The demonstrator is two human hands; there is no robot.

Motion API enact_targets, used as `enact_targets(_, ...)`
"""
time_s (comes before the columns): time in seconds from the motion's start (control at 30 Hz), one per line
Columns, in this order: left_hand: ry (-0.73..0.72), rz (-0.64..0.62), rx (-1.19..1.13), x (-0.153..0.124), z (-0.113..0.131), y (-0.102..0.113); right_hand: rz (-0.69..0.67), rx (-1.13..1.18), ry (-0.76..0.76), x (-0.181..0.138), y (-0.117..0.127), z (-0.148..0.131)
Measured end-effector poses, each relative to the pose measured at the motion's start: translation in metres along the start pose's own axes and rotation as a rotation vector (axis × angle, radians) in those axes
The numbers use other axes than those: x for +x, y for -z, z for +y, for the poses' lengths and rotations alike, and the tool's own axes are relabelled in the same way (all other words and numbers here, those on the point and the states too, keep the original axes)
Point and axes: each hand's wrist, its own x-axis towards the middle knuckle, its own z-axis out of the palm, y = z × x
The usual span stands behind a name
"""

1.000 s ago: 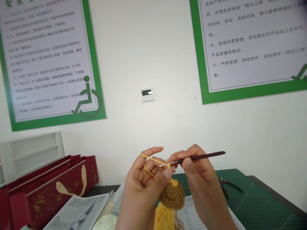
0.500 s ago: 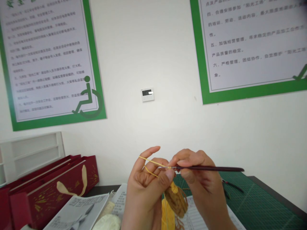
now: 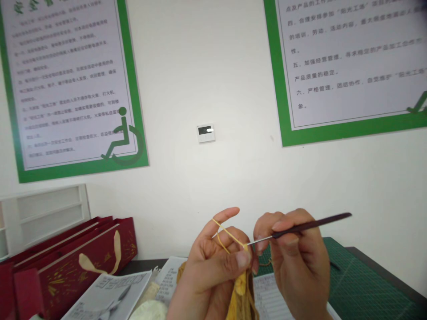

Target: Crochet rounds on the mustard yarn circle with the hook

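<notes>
My left hand (image 3: 213, 266) pinches a yellow and brown crochet piece (image 3: 243, 291) between thumb and fingers, and the piece hangs down below the thumb. A strand of yellow yarn (image 3: 228, 232) runs from the raised left index finger to the top of the piece. My right hand (image 3: 296, 258) grips a crochet hook (image 3: 307, 226) by its dark handle. The hook's thin metal shaft slants down to the left, its tip at the yarn by the left thumb. Part of the piece is hidden behind my left hand.
Red gift bags (image 3: 83, 266) stand at the left, with printed sheets (image 3: 110, 295) beside them. A pale round thing (image 3: 148, 310) lies at the bottom edge. A green cutting mat (image 3: 363, 275) covers the right of the dark table, below the white wall.
Both hands have shifted right. The hook has tilted, its handle end higher, and its tip has drawn back right from across the left fingers. The crochet piece has turned in the left hand.
</notes>
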Motion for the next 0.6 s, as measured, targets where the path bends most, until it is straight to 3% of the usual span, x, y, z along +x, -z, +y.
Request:
enact_targets(0.13,0.014,-0.028,0.0,-0.0003,0.0038,0.0008,-0.003,0.104,-0.207,-0.0007,-0.0024,-0.0055)
enact_targets(0.23,-0.003,-0.033,0.008,0.0,0.0056,0.0013,0.009,0.132,-0.277,-0.0005,-0.0038,-0.0055)
enact_targets(0.43,-0.016,-0.049,0.026,0.0026,0.0033,0.0053,-0.026,0.005,-0.086,-0.0027,-0.0028,-0.005)
enact_targets(0.6,-0.044,0.002,0.059,0.002,0.0011,0.0056,-0.04,-0.095,-0.025,-0.0047,-0.0035,-0.0065)
